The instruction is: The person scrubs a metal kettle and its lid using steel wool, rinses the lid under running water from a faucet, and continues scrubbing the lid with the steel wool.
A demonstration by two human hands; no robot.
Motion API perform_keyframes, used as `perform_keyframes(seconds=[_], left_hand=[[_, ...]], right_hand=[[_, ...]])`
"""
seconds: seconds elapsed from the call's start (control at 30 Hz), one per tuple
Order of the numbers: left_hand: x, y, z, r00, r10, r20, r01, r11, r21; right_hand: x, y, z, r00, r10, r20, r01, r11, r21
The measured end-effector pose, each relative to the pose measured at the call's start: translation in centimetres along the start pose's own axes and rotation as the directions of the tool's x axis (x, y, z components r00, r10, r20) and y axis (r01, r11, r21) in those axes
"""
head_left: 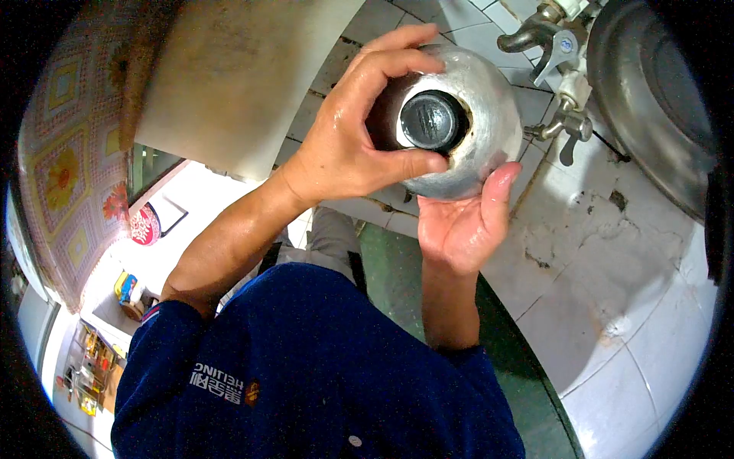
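Note:
A rounded silver metal piece (489, 99), whose full shape is partly hidden, is held up between my two hands. At its centre a black round knob (430, 121) shows, with a bright rim and a dark gap around it. My left hand (344, 130) curves around the upper and left side, its thumb on the metal below the knob and its fingertips on the metal above. From underneath, my right hand (464, 226) supports the lower edge with the palm up and thumb raised along the side; its other fingers are hidden beneath. Both hands look wet.
Two metal taps (547, 46) (566, 128) project near the piece's right side. A large metal basin or lid (650, 99) stands at the upper right. White tiles (612, 321), some stained, extend below it. A pale panel (237, 76) and patterned cloth (65, 168) are at left.

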State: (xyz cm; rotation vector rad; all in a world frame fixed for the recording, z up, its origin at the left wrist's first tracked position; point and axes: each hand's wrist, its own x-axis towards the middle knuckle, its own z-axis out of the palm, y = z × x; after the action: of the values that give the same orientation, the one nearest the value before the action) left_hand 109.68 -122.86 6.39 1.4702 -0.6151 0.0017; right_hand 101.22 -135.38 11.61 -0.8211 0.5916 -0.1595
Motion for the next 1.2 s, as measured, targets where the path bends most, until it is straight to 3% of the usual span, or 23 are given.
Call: perform_keyframes(seconds=[0.07,0.13,0.17,0.23,0.27,0.33,0.43,0.57,0.67,0.73,0.8,0.93,1.13,1.2], left_hand=[[-0.3,-0.3,0.1,0.999,-0.04,-0.018,0.038,0.998,-0.058],[-0.5,-0.8,0.1,0.989,-0.149,0.027,0.149,0.939,-0.31],[-0.5,-0.9,0.2,0.988,-0.15,0.027,0.151,0.939,-0.309],[-0.5,-1.2,0.1,0.937,-0.34,0.077,0.313,0.723,-0.615],[-0.6,-1.4,0.0,0.936,-0.343,0.075,0.314,0.724,-0.614],[-0.8,-1.6,-0.4,0.857,-0.469,0.215,0.456,0.496,-0.739],[-0.4,-1.0,-0.8,0.817,-0.53,0.226,0.485,0.42,-0.767],[-0.6,-1.4,-2.2,0.772,-0.593,0.232,0.524,0.386,-0.759],[-0.9,-1.7,-3.9,0.77,-0.597,0.225,0.571,0.487,-0.661],[-0.8,-1.6,-5.5,0.869,-0.441,0.222,0.486,0.68,-0.549],[-0.9,-1.5,-6.4,0.867,-0.455,0.202,0.492,0.724,-0.483],[-1.2,-1.4,-8.5,0.829,-0.552,0.095,0.56,0.809,-0.179],[-1.9,-0.7,-10.5,0.796,-0.598,-0.099,0.572,0.795,-0.199],[-2.4,-0.9,-12.0,0.755,-0.634,-0.17,0.614,0.773,-0.159]], right_hand=[[0.0,-0.1,-0.1,1.0,0.003,0.017,-0.003,1.0,0.008],[0.1,-0.1,-0.2,1.0,-0.002,0.026,0.001,1.0,0.018],[0.2,-0.1,-0.2,0.999,-0.006,0.035,0.005,1.0,0.027],[0.3,0.0,-0.6,0.998,0.003,0.067,-0.008,0.998,0.062],[0.4,0.0,-0.7,0.995,0.012,0.098,-0.022,0.995,0.096],[0.6,0.1,-0.6,0.996,0.022,0.081,-0.029,0.996,0.085],[1.0,0.3,-0.2,0.997,0.05,0.059,-0.055,0.995,0.082],[1.7,0.8,0.1,0.983,0.149,0.103,-0.16,0.981,0.111],[2.5,1.4,0.6,0.966,0.209,0.15,-0.227,0.967,0.113],[2.9,2.0,1.4,0.964,0.223,0.143,-0.237,0.967,0.09],[3.2,2.5,1.7,0.962,0.237,0.135,-0.247,0.967,0.065],[4.0,4.1,3.1,0.928,0.275,0.251,-0.263,0.961,-0.08],[6.1,5.9,4.5,0.861,0.407,0.304,-0.356,0.91,-0.21],[8.9,6.8,4.6,0.915,0.308,0.259,-0.154,0.863,-0.481]])
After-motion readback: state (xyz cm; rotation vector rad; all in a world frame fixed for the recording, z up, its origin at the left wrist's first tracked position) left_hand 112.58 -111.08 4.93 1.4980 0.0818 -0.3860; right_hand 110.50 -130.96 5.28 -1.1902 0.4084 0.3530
